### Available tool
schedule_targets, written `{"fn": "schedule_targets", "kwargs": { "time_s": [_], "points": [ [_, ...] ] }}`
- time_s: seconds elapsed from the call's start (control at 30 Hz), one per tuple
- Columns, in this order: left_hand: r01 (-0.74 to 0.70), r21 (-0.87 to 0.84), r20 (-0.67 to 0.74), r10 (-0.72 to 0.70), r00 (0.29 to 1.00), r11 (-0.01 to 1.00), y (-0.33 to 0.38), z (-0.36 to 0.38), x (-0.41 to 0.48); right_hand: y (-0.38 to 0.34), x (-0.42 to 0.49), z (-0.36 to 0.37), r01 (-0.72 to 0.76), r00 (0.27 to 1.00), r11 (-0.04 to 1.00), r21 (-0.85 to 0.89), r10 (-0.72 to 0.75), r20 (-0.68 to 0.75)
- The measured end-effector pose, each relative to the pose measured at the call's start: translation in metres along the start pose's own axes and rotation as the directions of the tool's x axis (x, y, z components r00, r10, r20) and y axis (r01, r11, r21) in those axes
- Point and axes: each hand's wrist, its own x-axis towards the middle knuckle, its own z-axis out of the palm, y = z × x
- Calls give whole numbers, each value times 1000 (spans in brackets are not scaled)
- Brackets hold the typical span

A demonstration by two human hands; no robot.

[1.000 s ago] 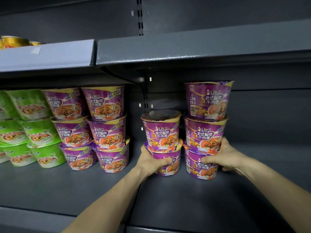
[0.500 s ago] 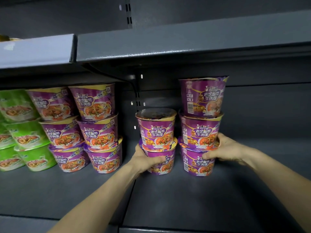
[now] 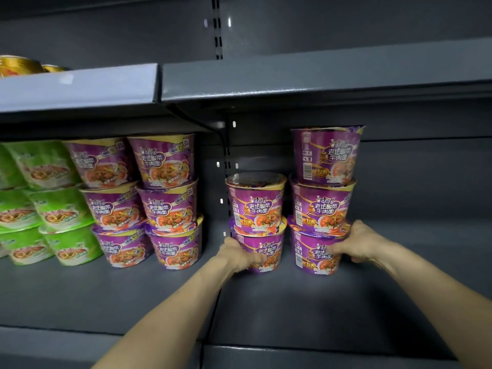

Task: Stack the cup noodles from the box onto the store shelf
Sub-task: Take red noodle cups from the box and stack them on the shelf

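Observation:
Two stacks of purple cup noodles stand on the dark grey shelf (image 3: 279,310). The left stack is two cups high, and my left hand (image 3: 239,255) grips its bottom cup (image 3: 269,251) from the left side. Its top cup (image 3: 257,203) sits above. The right stack is three cups high, topped by a cup (image 3: 327,155). My right hand (image 3: 359,243) grips that stack's bottom cup (image 3: 311,255) from the right, fingers curled across its front. The box is out of sight.
Further left stand two more three-high purple stacks (image 3: 167,201) and green cup noodles (image 3: 50,203). An upper shelf (image 3: 292,78) overhangs closely; gold-lidded items (image 3: 18,65) sit on it at far left. Bare shelf floor extends to the right of the stacks.
Both hands keep their hold on the bottom cups; the two stacks have shifted very little. The camera view swung left, then back right.

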Motion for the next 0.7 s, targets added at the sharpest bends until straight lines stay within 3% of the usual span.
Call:
{"fn": "schedule_targets", "kwargs": {
  "time_s": [0.2, 0.37, 0.53, 0.7],
  "points": [
    [-76, 145, 40, 71, 997, 986, -4, 2, -35, 9, -48, 7, -22, 999, 991, -130, 19, -27],
    [-179, 222, 76, 166, 983, 958, 8, 7, -79, 17, -98, 21, -102, 988, 947, -306, 62, -139],
    [-356, 295, 202, 306, 930, 887, 20, 27, -131, 31, -150, 27, -190, 968, 899, -396, 104, -228],
    [-457, 241, 377, 351, 857, 856, 25, 65, -180, 57, -208, 24, -260, 948, 852, -454, 136, -289]
  ]
}}
